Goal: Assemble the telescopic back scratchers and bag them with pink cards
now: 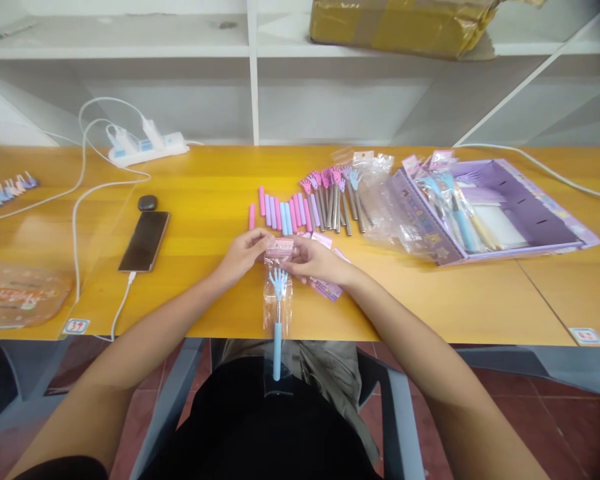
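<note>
A light blue hand-shaped back scratcher (pixel 277 347) lies in a clear plastic bag (pixel 269 303), its handle hanging past the table's front edge. Across the top of the bag is a pink header card (pixel 280 249). My left hand (pixel 245 255) pinches the card's left side, while my right hand (pixel 316 259) grips its right side. More printed cards (pixel 329 289) lie under and beside my right hand. Beyond my hands are a row of pink, purple and blue handle sleeves (pixel 286 217) and several metal back scratchers (pixel 336 197) with pink, purple and blue heads.
At the right, a purple display box (pixel 540 213) holds bagged back scratchers, with loose clear bags (pixel 387 207) against its left side. A phone (pixel 145 241) on a charging cable, a small black case (pixel 147 203) and a white power strip (pixel 150 150) sit to the left.
</note>
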Action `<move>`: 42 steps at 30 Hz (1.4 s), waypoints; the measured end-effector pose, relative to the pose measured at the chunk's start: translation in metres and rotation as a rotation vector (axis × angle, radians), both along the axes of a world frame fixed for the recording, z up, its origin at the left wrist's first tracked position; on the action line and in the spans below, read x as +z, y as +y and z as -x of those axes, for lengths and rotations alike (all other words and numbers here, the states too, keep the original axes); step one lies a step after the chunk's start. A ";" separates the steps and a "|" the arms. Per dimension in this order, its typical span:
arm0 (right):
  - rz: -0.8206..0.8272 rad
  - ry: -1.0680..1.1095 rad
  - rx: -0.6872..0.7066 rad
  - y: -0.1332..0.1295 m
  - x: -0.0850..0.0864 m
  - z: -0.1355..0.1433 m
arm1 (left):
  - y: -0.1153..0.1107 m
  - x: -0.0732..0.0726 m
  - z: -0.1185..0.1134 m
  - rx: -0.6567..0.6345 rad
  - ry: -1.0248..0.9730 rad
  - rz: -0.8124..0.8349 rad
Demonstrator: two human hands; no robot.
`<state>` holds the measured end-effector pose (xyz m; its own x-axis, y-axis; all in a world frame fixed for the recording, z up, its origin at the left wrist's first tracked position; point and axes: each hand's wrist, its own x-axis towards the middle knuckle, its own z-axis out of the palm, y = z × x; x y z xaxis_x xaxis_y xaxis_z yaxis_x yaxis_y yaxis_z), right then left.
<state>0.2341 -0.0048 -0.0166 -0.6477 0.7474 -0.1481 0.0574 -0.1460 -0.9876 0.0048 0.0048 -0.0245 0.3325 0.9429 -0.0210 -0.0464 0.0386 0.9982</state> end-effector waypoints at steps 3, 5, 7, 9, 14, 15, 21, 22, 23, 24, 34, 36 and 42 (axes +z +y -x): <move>-0.011 -0.012 0.014 0.000 0.000 0.001 | 0.002 -0.003 0.002 -0.006 0.071 -0.103; -0.012 -0.013 0.020 -0.001 0.001 0.001 | 0.003 -0.005 0.003 -0.008 0.095 -0.114; -0.012 -0.006 0.015 -0.001 0.000 0.001 | 0.004 -0.006 0.004 0.000 0.106 -0.088; -0.015 0.000 0.004 0.000 -0.001 0.000 | 0.004 -0.008 0.005 0.011 0.118 -0.058; -0.015 -0.002 -0.015 0.001 -0.002 -0.002 | 0.004 -0.008 0.004 0.010 0.130 -0.005; -0.016 -0.001 -0.016 0.001 -0.002 -0.002 | 0.004 -0.008 0.004 0.010 0.128 -0.006; 0.016 -0.034 -0.068 0.000 0.004 0.002 | -0.001 -0.004 0.002 -0.046 0.101 0.017; 0.012 -0.046 -0.093 -0.001 0.004 0.003 | -0.002 -0.003 0.001 -0.050 0.106 0.025; 0.004 -0.059 -0.119 -0.001 0.004 0.005 | -0.003 -0.003 0.001 -0.049 0.114 0.028; -0.006 -0.072 -0.142 -0.002 0.003 0.006 | -0.003 -0.002 0.001 -0.043 0.126 0.024; -0.055 -0.134 -0.214 -0.002 0.000 0.007 | -0.002 -0.001 0.000 -0.021 -0.012 0.209; -0.051 -0.131 -0.247 -0.001 -0.002 0.008 | -0.003 0.001 -0.001 -0.024 -0.074 0.295; -0.062 -0.032 -0.448 0.009 -0.012 0.007 | -0.010 0.002 -0.005 -0.178 -0.063 0.341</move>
<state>0.2267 0.0037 -0.0290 -0.2541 0.9610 -0.1094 0.0328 -0.1045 -0.9940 0.0094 -0.0050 -0.0222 0.5008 0.8129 -0.2972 -0.0703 0.3804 0.9221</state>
